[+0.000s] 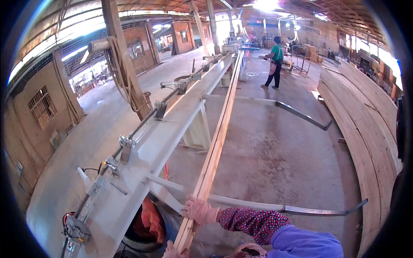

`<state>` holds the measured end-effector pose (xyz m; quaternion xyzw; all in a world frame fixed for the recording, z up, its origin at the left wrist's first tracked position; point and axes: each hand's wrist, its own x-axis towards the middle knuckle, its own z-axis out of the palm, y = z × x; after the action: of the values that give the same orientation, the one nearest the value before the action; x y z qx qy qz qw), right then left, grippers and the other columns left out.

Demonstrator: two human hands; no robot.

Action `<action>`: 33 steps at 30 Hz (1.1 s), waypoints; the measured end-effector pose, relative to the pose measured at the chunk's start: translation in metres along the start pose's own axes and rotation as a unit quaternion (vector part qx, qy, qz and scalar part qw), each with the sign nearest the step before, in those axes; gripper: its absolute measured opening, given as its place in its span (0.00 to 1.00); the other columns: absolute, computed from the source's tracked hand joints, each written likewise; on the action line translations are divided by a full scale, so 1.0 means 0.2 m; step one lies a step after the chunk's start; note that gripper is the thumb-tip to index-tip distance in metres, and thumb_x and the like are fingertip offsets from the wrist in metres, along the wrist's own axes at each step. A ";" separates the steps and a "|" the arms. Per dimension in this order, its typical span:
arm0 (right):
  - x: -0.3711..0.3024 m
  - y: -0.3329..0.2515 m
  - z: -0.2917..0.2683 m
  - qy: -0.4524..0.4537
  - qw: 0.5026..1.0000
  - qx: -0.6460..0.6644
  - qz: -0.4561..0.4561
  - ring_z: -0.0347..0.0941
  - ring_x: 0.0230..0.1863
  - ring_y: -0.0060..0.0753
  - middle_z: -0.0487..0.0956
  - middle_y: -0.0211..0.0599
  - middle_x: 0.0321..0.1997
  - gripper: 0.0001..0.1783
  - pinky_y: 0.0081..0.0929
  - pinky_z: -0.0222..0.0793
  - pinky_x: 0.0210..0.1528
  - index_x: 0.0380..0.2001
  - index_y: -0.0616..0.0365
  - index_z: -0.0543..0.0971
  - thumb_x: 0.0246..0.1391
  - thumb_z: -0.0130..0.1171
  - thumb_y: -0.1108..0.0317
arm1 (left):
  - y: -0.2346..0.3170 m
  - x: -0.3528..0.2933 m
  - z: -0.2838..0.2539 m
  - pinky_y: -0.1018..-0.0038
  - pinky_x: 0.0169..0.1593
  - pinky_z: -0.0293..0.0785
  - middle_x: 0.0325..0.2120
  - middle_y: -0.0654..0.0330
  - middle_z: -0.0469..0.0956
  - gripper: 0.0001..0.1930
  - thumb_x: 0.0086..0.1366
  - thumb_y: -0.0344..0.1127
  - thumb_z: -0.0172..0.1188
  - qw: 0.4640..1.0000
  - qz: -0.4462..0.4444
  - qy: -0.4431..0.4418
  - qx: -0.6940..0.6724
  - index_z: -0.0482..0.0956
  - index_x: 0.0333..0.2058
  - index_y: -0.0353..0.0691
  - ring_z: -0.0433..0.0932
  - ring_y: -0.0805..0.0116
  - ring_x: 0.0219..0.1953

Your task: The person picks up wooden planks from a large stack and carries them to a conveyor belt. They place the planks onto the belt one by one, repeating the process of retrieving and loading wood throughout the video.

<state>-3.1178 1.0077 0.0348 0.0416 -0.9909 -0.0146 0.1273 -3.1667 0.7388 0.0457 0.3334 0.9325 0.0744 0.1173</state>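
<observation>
A long wooden plank (214, 142), running from lower centre toward upper centre, is grasped by the right hand (198, 210). The left hand (173, 250) apparently grips its near end, partly cropped. It is not yet set down.

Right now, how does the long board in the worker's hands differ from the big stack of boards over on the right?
The long board lies alone, lifted onto the white bench, with the right hand and left hand gripping its near end; the stack of boards is many layers resting low by the floor, untouched. The board looks narrow, the stack broad. Both are pale, very long timber.
</observation>
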 end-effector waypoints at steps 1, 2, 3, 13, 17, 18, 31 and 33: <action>0.00 0.00 0.00 0.008 1.000 0.015 -0.001 0.72 0.44 0.33 0.76 0.25 0.36 0.29 0.34 0.65 0.56 0.33 0.43 0.75 0.23 0.72 0.48 | -0.02 0.01 0.01 0.58 0.39 0.76 0.38 0.52 0.80 0.33 0.57 0.58 0.62 1.000 0.003 0.009 0.001 0.67 0.54 0.44 0.80 0.53 0.40; 0.00 0.00 0.00 0.011 1.000 0.019 0.001 0.72 0.43 0.32 0.75 0.25 0.36 0.29 0.34 0.64 0.56 0.33 0.43 0.75 0.23 0.72 0.47 | -0.03 0.00 0.02 0.57 0.36 0.76 0.38 0.52 0.80 0.32 0.57 0.58 0.62 0.999 0.020 0.034 -0.002 0.67 0.54 0.44 0.81 0.51 0.38; 0.00 0.00 0.01 0.013 1.000 0.022 0.002 0.72 0.43 0.32 0.75 0.25 0.35 0.30 0.34 0.64 0.56 0.34 0.44 0.75 0.23 0.71 0.47 | -0.03 0.00 0.04 0.55 0.34 0.76 0.37 0.52 0.80 0.32 0.57 0.58 0.61 0.998 0.037 0.058 -0.004 0.67 0.54 0.44 0.81 0.50 0.36; 0.01 -0.01 0.04 0.060 0.998 -0.008 0.000 0.71 0.40 0.29 0.73 0.23 0.31 0.13 0.35 0.59 0.59 0.30 0.42 0.75 0.37 0.62 0.57 | 0.00 -0.01 -0.02 0.52 0.31 0.77 0.37 0.54 0.81 0.34 0.58 0.59 0.59 0.998 0.020 0.037 0.036 0.65 0.57 0.44 0.82 0.52 0.35; -0.01 0.01 0.13 0.066 0.998 -0.005 0.020 0.72 0.41 0.29 0.73 0.23 0.32 0.13 0.36 0.59 0.62 0.31 0.42 0.75 0.38 0.62 0.58 | 0.02 0.01 -0.02 0.52 0.31 0.77 0.38 0.54 0.81 0.36 0.59 0.59 0.58 0.999 0.021 0.014 0.040 0.64 0.59 0.44 0.82 0.52 0.35; -0.01 0.01 0.13 0.060 0.998 -0.012 0.017 0.72 0.41 0.29 0.73 0.23 0.32 0.13 0.35 0.58 0.62 0.31 0.41 0.75 0.38 0.62 0.58 | 0.02 0.01 -0.02 0.52 0.31 0.77 0.38 0.53 0.81 0.36 0.59 0.60 0.58 0.999 0.020 0.016 0.041 0.64 0.60 0.44 0.82 0.52 0.36; -0.02 0.03 0.23 0.051 0.997 -0.031 0.049 0.72 0.42 0.27 0.74 0.20 0.32 0.09 0.34 0.58 0.62 0.30 0.41 0.76 0.41 0.60 0.61 | 0.15 0.00 -0.13 0.57 0.46 0.76 0.46 0.51 0.79 0.44 0.53 0.58 0.62 0.995 -0.055 -0.046 0.066 0.58 0.63 0.40 0.80 0.52 0.46; -0.02 0.02 0.23 0.076 0.996 -0.029 0.040 0.72 0.42 0.27 0.74 0.20 0.32 0.09 0.34 0.58 0.63 0.30 0.41 0.76 0.41 0.60 0.61 | 0.11 0.01 -0.08 0.57 0.43 0.77 0.46 0.52 0.78 0.46 0.52 0.60 0.63 0.996 -0.046 -0.033 0.072 0.58 0.64 0.41 0.81 0.54 0.45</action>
<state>-3.1266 1.0137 -0.0096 -0.0005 -0.9783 -0.0346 0.2041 -3.1587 0.7556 0.0665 0.3004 0.9453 -0.0099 0.1269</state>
